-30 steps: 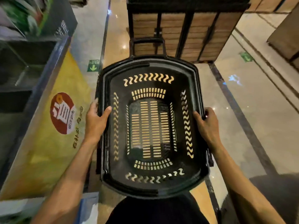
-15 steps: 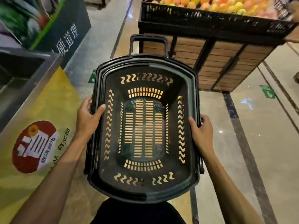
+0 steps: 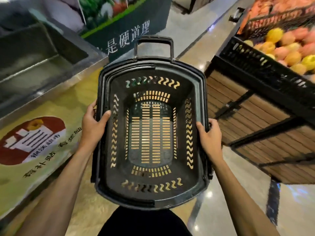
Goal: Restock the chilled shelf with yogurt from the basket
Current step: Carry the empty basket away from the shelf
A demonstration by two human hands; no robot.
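A black plastic shopping basket (image 3: 197,92) with slotted walls and floor is held level in front of me, above the shop floor. Nothing lies inside it; no yogurt is in view. My left hand (image 3: 92,124) grips the basket's left rim, thumb inside. My right hand (image 3: 208,136) grips the right rim in the same way. The basket's pull handle (image 3: 154,40) sticks out at its far end.
A steel-edged chest cabinet (image 3: 39,65) with a yellow front panel stands to my left. To the right is a wooden-slat fruit stand (image 3: 262,120) with a black crate of yellow and pink fruit (image 3: 289,50). A dark sign with white characters (image 3: 129,36) stands ahead. Glossy floor lies between.
The view has swung to the left and up with the basket still in both hands. The fruit stand has shifted to the right, and the cabinet and sign have come closer.
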